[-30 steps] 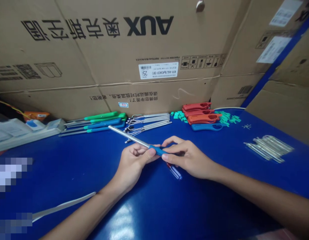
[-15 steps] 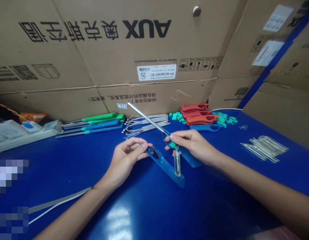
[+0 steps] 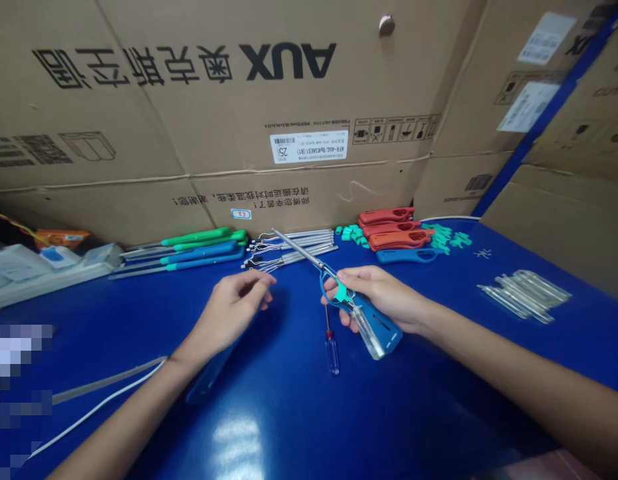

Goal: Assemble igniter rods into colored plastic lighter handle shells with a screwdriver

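My right hand [image 3: 381, 290] is closed around an opened gas lighter: a blue handle half [image 3: 389, 327] with a silver tube [image 3: 299, 248] pointing up and left. A green trigger [image 3: 341, 293] sits at its loop, and a clear fuel tank [image 3: 369, 335] hangs out over the handle half. In my left hand [image 3: 241, 303], fingers curled, is the other blue handle half [image 3: 209, 379], mostly hidden under the hand and wrist. A screwdriver [image 3: 332, 353] with a clear purplish handle lies on the table between my hands, its shaft tip near my right fingers.
Along the back lie finished-looking green and blue lighters [image 3: 203, 250], silver tubes with wires [image 3: 309, 241], red and blue handles [image 3: 393, 230] and green triggers [image 3: 443, 237]. Clear fuel tanks [image 3: 529, 297] lie at right. A power strip [image 3: 53, 273] stands left; cardboard [image 3: 213, 133] walls the back.
My left hand has moved left and down, carrying its blue handle half away from the lighter and turning it toward me. The screwdriver now shows. The lighter's tube has tilted lower.
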Tool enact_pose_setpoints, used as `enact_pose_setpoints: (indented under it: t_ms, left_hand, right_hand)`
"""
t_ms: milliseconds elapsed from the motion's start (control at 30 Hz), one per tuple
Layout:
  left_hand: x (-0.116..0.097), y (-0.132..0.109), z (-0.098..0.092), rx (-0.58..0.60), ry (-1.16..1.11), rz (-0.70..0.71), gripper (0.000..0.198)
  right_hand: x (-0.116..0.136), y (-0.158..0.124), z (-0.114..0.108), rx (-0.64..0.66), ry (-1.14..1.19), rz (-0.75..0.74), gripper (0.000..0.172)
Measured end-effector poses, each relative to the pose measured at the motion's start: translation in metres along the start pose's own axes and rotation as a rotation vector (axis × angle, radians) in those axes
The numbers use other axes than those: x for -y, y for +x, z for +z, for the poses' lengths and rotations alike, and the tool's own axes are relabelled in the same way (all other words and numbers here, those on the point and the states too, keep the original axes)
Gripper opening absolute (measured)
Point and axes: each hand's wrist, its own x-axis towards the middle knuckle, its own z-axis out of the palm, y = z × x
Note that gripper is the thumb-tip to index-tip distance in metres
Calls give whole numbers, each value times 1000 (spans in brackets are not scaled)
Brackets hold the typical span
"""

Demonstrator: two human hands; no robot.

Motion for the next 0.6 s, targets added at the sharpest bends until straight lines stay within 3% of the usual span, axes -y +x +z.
enact_pose_setpoints:
  t_ms: [100, 167, 233, 367, 467, 600]
  left_hand:
    - [9, -2, 0, 58, 506, 216, 25]
    - [10, -6, 4, 75, 717, 368, 25]
    - [8, -12, 8, 40, 789, 521, 23]
    - [-4, -22, 15, -56, 650, 812, 15]
    - [-6, -25, 16, 79, 622, 860, 25]
    - [4, -23, 16, 254, 604, 748, 22]
  right_hand:
    - [-1, -1, 1, 71, -68, 1, 21]
    - [-2, -2, 0, 129, -123, 8, 22]
    - [-3, -2, 0, 173, -170, 31, 22]
    - [-1, -4, 2, 240, -268, 94, 23]
    - [1, -7, 5, 305, -332, 109, 25]
    - [-2, -10, 8, 305, -426, 61, 24]
